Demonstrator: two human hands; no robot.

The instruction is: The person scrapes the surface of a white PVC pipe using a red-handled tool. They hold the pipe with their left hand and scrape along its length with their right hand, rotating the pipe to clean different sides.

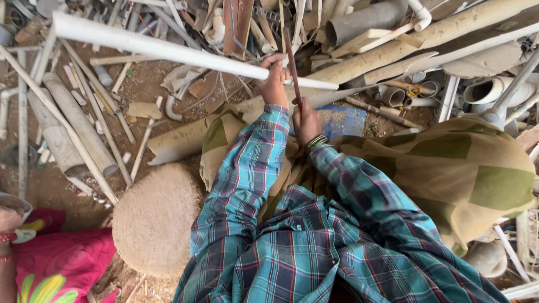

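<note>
My left hand grips a long white plastic pipe that runs from the upper left to the middle, held level above the ground. My right hand is closed around the lower end of a thin dark red-brown blade or stick that stands upright and crosses the pipe just right of my left hand. Both arms wear teal plaid sleeves, and green bangles sit on my right wrist. My knees are covered by tan and olive cloth.
Heaps of cut beige, grey and white pipes and fittings cover the dirt ground all around. A round woven stool or basket sits at lower left. Another person in pink cloth is at the bottom left corner.
</note>
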